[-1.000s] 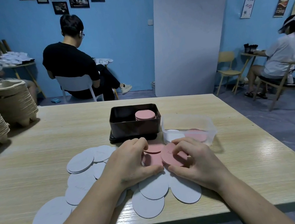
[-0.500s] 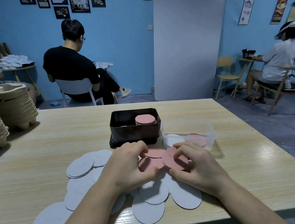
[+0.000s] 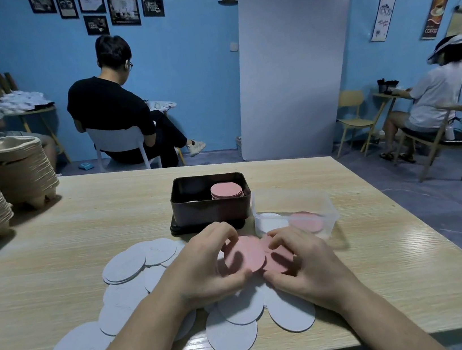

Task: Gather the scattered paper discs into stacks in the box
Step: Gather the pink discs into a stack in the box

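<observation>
Several white paper discs (image 3: 123, 265) lie scattered and overlapping on the wooden table (image 3: 82, 225) in front of me. My left hand (image 3: 207, 267) grips a pink disc (image 3: 244, 254) by its edges, lifted a little above the pile. My right hand (image 3: 301, 262) pinches a second pink disc (image 3: 277, 260) just beside it, partly under the first. Behind them stands the dark box (image 3: 211, 210), holding a stack of pink discs (image 3: 226, 190) on its right side.
A clear plastic container (image 3: 316, 201) with a white and a pink disc sits right of the dark box. Stacks of brown pulp trays (image 3: 15, 172) stand at the table's far left. Other people sit on chairs beyond the table.
Both hands have gathered the loose pink discs off the pile; the left one now holds a pink disc raised and tilted, where before it pressed flat on the table.
</observation>
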The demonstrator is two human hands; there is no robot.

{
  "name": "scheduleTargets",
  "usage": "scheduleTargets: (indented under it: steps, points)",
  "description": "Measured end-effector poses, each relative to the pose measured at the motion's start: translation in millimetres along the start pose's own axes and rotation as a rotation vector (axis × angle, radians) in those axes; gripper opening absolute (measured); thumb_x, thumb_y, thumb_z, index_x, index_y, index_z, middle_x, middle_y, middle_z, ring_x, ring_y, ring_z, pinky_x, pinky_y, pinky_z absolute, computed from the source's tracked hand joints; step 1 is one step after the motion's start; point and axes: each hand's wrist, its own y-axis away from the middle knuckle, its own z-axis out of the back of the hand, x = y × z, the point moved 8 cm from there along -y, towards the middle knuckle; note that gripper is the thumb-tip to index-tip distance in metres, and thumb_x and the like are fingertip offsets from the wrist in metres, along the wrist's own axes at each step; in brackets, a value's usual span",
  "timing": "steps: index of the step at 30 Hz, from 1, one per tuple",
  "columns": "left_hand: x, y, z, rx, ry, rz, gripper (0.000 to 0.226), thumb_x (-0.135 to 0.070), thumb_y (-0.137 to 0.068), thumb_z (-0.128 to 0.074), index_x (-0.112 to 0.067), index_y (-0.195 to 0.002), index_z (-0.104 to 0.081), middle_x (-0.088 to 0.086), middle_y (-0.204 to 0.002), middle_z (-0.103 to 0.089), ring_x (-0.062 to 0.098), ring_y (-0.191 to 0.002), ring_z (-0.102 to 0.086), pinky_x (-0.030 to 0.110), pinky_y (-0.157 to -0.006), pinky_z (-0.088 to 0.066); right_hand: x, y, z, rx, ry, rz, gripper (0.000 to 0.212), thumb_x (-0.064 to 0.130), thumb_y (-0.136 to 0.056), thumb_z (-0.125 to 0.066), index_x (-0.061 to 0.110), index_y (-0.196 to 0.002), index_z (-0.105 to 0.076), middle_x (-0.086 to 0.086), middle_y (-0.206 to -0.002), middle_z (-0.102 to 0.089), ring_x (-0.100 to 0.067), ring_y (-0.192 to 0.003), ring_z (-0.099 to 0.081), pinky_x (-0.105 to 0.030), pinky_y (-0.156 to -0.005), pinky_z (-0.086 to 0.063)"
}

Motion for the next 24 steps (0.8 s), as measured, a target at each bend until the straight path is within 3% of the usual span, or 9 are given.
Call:
scheduleTargets:
  steps: [3, 9, 15, 19, 24]
  points:
    - [-2, -2, -3, -0.005, -0.021, -0.025, 0.041, -0.048, -0.079, -0.076, -0.023, -0.104, -0.055, -0.011, -0.098, -0.057, 0.011, -0.094, -0.057, 0.034, -0.081, -0.051, 3, 1, -1, 0.008, -0.022, 0.038, 0.043, 0.051, -0.076, -0.079, 0.028, -0.108, -0.062, 0.015, -0.113, -0.065, -0.010, -0.108, -0.060, -0.030, -0.087, -0.052]
    - [-11, -5, -10, -0.030, -0.013, -0.108, 0.039, -0.048, -0.081, -0.075, -0.021, -0.100, -0.055, -0.010, -0.095, -0.060, 0.015, -0.090, -0.058, 0.039, -0.077, -0.053, 9, 0, -4, 0.024, -0.023, 0.125, 0.042, 0.050, -0.085, -0.080, 0.025, -0.114, -0.064, 0.015, -0.117, -0.066, 0.002, -0.107, -0.057, -0.014, -0.086, -0.042]
    - [-17, -5, -11, -0.033, 0.013, -0.164, 0.035, -0.041, -0.083, -0.079, -0.020, -0.095, -0.054, -0.009, -0.101, -0.063, 0.011, -0.093, -0.059, 0.039, -0.077, -0.054, 8, -1, -7, 0.045, -0.021, 0.156, 0.025, 0.040, -0.087, -0.082, 0.027, -0.096, -0.063, 0.015, -0.132, -0.060, -0.003, -0.114, -0.057, -0.019, -0.089, -0.044]
    - [-13, -3, -6, -0.068, -0.014, -0.131, 0.037, -0.049, -0.083, -0.073, -0.025, -0.102, -0.053, -0.009, -0.113, -0.068, -0.007, -0.105, -0.058, 0.037, -0.081, -0.057, 7, 0, -4, 0.019, -0.047, 0.141, 0.025, 0.046, -0.089, -0.077, 0.028, -0.096, -0.062, 0.009, -0.134, -0.062, -0.005, -0.125, -0.056, -0.018, -0.095, -0.044]
    - [0, -2, -7, -0.049, -0.007, -0.095, 0.036, -0.048, -0.086, -0.071, -0.025, -0.110, -0.058, -0.015, -0.104, -0.070, 0.006, -0.093, -0.065, 0.037, -0.077, -0.057, 9, 1, 5, -0.050, -0.082, 0.129, 0.032, 0.050, -0.087, -0.075, 0.021, -0.095, -0.066, 0.009, -0.135, -0.062, -0.004, -0.130, -0.054, -0.022, -0.101, -0.045]
